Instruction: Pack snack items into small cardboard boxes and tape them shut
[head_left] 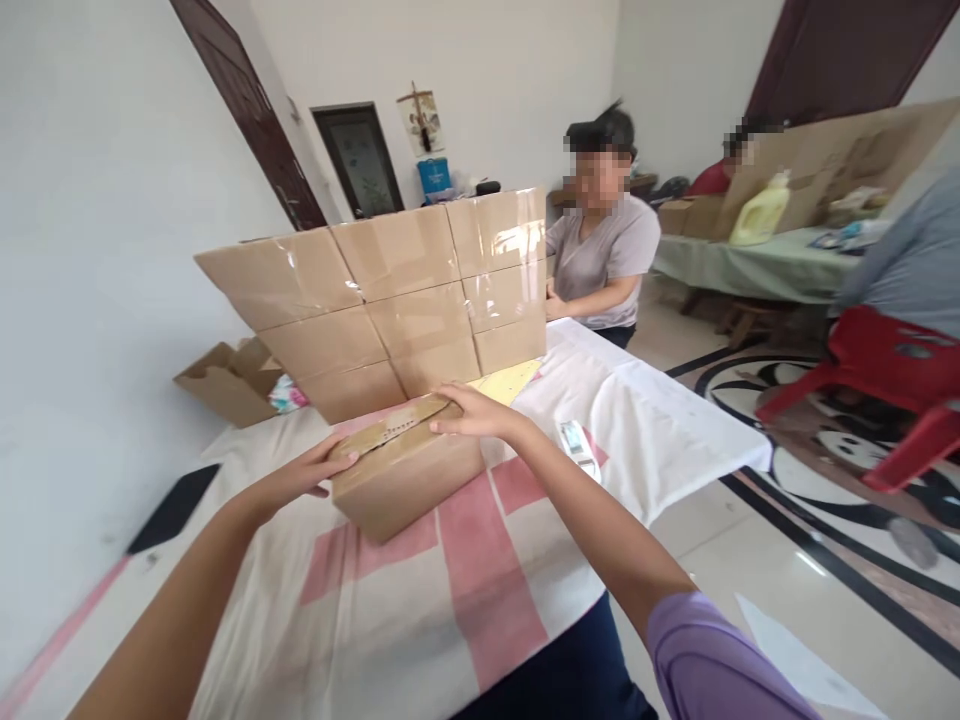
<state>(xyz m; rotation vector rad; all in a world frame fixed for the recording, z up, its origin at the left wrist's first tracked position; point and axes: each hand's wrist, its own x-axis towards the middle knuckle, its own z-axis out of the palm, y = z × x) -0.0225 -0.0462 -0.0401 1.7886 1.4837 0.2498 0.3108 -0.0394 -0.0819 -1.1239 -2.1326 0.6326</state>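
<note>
A closed brown cardboard box [420,490] lies on the cloth-covered table, its top flaps meeting along a slightly gapped seam. My left hand [307,472] grips the box's left end, thumb on the top edge. Around the far right part of the top bends my right hand [471,412], its fingers over the back edge and thumb near the seam. Just behind the box stands a tall cardboard partition [405,290] with clear tape along its creases. Right of my right forearm lies a small white device [577,450] with a screen.
An open carton [225,385] stands at the left, with a colourful item beside it. A black flat object [174,508] lies at the table's left. Behind the partition's right end sits a person [607,240]. A red plastic chair [862,390] is at the right.
</note>
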